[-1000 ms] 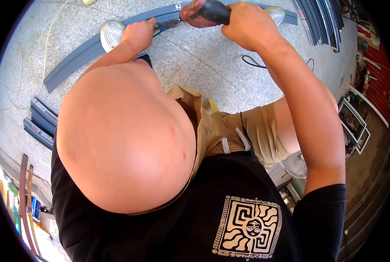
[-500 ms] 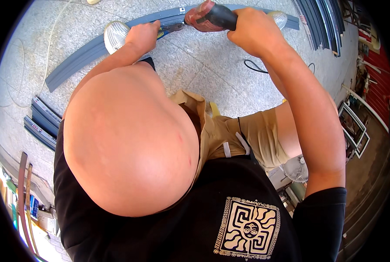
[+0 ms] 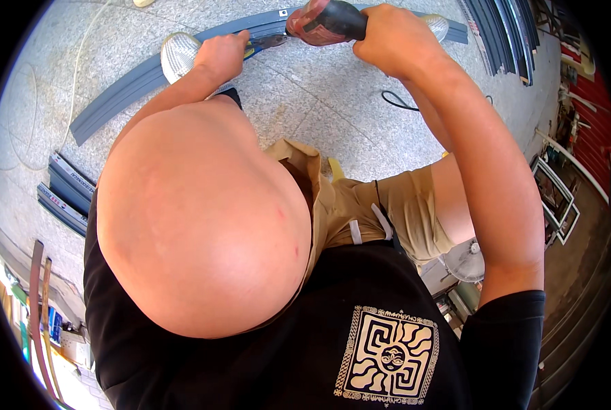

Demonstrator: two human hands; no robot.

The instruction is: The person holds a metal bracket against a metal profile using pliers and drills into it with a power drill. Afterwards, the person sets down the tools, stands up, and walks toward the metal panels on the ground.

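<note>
At eleven o'clock our left hand (image 3: 220, 58) is curled around blue-handled pliers (image 3: 266, 43), and at one our right hand (image 3: 401, 41) wraps the black end of a power tool (image 3: 324, 24) at twelve. We judge that tool hefty and rigid, best held there; the grey strip (image 3: 124, 90), arching from ten to one, looks light but stiff.

At work on a speckled floor (image 3: 305, 89), we count two hands, one left hand (image 3: 220, 56) and one right hand (image 3: 396, 41), one pair of pliers (image 3: 269, 42), one power tool (image 3: 322, 24) and two pale shoes (image 3: 180, 58). We also tally one black shirt (image 3: 271, 335), one round fan (image 3: 465, 260) and two long sticks (image 3: 36, 290). Grey strips (image 3: 500, 34) at upper right are packed too closely for us to number.
</note>
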